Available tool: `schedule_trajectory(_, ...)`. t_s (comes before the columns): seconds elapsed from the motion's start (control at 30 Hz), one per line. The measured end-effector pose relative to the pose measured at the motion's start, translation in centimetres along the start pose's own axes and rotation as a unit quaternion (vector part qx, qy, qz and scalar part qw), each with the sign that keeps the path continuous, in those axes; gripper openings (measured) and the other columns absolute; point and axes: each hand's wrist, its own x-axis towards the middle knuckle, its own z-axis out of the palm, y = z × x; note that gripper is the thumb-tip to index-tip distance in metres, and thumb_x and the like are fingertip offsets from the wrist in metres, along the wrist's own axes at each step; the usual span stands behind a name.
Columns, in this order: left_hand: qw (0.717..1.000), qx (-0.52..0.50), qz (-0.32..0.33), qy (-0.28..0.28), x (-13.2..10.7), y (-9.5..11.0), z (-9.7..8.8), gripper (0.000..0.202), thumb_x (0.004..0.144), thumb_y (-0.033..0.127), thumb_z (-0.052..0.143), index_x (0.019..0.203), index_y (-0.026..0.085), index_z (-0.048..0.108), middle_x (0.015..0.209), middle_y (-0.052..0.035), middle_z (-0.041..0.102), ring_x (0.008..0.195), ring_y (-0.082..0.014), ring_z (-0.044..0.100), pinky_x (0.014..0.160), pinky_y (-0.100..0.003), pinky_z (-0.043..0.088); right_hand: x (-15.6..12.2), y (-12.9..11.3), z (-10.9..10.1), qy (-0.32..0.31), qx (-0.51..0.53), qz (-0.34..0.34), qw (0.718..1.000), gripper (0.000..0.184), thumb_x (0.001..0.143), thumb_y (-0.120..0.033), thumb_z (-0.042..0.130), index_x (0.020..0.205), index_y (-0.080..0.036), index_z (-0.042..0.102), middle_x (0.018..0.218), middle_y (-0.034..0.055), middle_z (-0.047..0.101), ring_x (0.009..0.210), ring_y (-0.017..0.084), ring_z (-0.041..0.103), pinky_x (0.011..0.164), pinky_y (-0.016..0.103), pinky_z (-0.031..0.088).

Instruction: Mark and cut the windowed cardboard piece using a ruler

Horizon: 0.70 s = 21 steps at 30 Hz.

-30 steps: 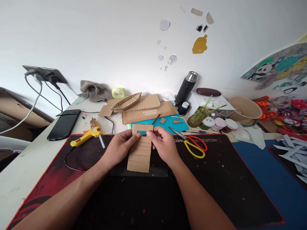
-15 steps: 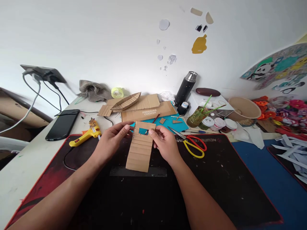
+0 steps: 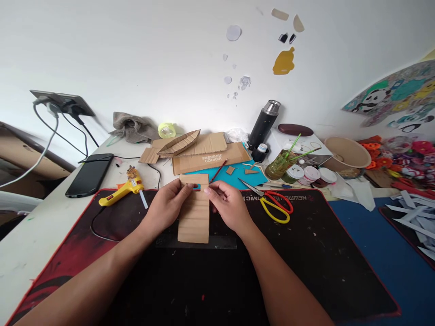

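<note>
A rectangular piece of corrugated cardboard (image 3: 193, 222) with a small window cut near its top is held up over the dark mat. My left hand (image 3: 167, 202) grips its left edge, thumb lying across the front by the window. On the right edge, my right hand (image 3: 228, 204) pinches the cardboard with the thumb in front and the fingers behind, partly hidden. Beneath the piece's lower end lies a clear ruler (image 3: 222, 242). Scissors (image 3: 272, 203) with red and yellow handles rest right of my right hand. A yellow glue gun (image 3: 124, 191) sits left of my left hand.
Behind my hands lie a cardboard boat shape (image 3: 180, 144), a printed cardboard strip (image 3: 234, 155) and a blue sheet (image 3: 243, 174). Paint jars (image 3: 294, 174), a brush jar (image 3: 277, 167) and a black flask (image 3: 265, 122) stand at the back right. A phone (image 3: 89, 175) lies left.
The cardboard has shifted slightly left and straightened. My left hand has moved in, its thumb now over part of the window; my right thumb has slid to the right edge.
</note>
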Motion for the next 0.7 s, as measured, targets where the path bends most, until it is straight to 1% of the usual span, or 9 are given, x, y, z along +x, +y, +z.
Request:
schedule_trajectory(0.07,1.000,-0.004,-0.002,0.000,0.1,0.0,0.0,0.056,0.090,0.076,0.071,0.105,0.023,0.079,0.105,-0.0085,0.084,0.101,-0.0323,0.074,0.087,-0.037,0.056,-0.1,0.1,0.0,-0.006,-0.008,-0.003,1.000,0.039,0.095,-0.062,0.075,0.090,-0.024,0.072,0.072,-0.0012,0.063,0.058,0.015,0.055,0.051,0.027,0.045)
schedule_trajectory(0.17,1.000,-0.001,-0.003,-0.005,0.2,0.0,-0.1,0.050,0.087,0.072,0.074,0.101,0.024,0.077,0.097,-0.0073,0.082,0.098,-0.0314,0.072,0.084,-0.035,0.055,-0.2,0.5,0.0,0.002,-0.047,-0.012,0.999,0.036,0.098,-0.058,0.072,0.090,-0.023,0.074,0.069,-0.0012,0.063,0.058,0.016,0.056,0.054,0.029,0.044)
schedule_trajectory(0.27,1.000,0.006,-0.007,-0.009,0.4,0.0,-0.3,0.042,0.083,0.065,0.078,0.097,0.026,0.076,0.092,-0.0062,0.080,0.096,-0.0310,0.070,0.081,-0.035,0.054,-0.2,0.8,0.0,0.015,-0.103,-0.039,0.994,0.033,0.100,-0.054,0.070,0.090,-0.023,0.075,0.073,0.0006,0.069,0.063,0.017,0.059,0.059,0.030,0.044)
schedule_trajectory(0.37,1.000,0.022,-0.019,-0.008,0.4,0.1,-0.6,0.035,0.081,0.059,0.078,0.088,0.025,0.072,0.087,-0.0044,0.077,0.088,-0.0287,0.066,0.076,-0.034,0.051,-0.2,0.8,0.1,0.014,-0.139,-0.062,0.988,0.031,0.102,-0.050,0.067,0.090,-0.023,0.076,0.078,0.0024,0.074,0.069,0.019,0.063,0.064,0.030,0.046)
schedule_trajectory(0.47,0.999,0.034,-0.033,-0.015,0.3,0.3,-0.8,0.034,0.081,0.057,0.077,0.080,0.025,0.066,0.078,-0.0007,0.071,0.082,-0.0256,0.062,0.074,-0.033,0.050,-0.3,0.6,0.1,0.014,-0.147,-0.068,0.987,0.031,0.102,-0.049,0.067,0.091,-0.021,0.077,0.080,0.0030,0.076,0.069,0.018,0.065,0.064,0.029,0.047)
schedule_trajectory(0.57,0.998,0.033,-0.044,-0.033,0.2,0.6,-0.9,0.034,0.082,0.056,0.077,0.081,0.024,0.065,0.075,0.0014,0.068,0.081,-0.0245,0.062,0.077,-0.033,0.051,-0.3,0.5,0.1,0.021,-0.151,-0.071,0.986,0.032,0.101,-0.048,0.067,0.091,-0.020,0.077,0.079,0.0029,0.076,0.068,0.017,0.065,0.063,0.028,0.046)
schedule_trajectory(0.63,0.997,0.025,-0.049,-0.047,0.1,0.6,-0.9,0.036,0.082,0.058,0.076,0.083,0.024,0.067,0.077,0.0008,0.069,0.081,-0.0244,0.063,0.078,-0.034,0.052,-0.3,0.5,0.0,0.021,-0.145,-0.071,0.987,0.031,0.101,-0.048,0.067,0.092,-0.020,0.077,0.079,0.0027,0.076,0.069,0.017,0.066,0.063,0.028,0.047)
schedule_trajectory(0.7,0.997,0.013,-0.050,-0.062,0.1,0.6,-1.0,0.039,0.082,0.062,0.076,0.089,0.023,0.070,0.083,-0.0014,0.073,0.085,-0.0260,0.065,0.081,-0.035,0.054,-0.2,0.5,-0.1,0.022,-0.137,-0.070,0.988,0.031,0.101,-0.048,0.066,0.091,-0.020,0.076,0.079,0.0023,0.076,0.070,0.017,0.066,0.064,0.028,0.047)
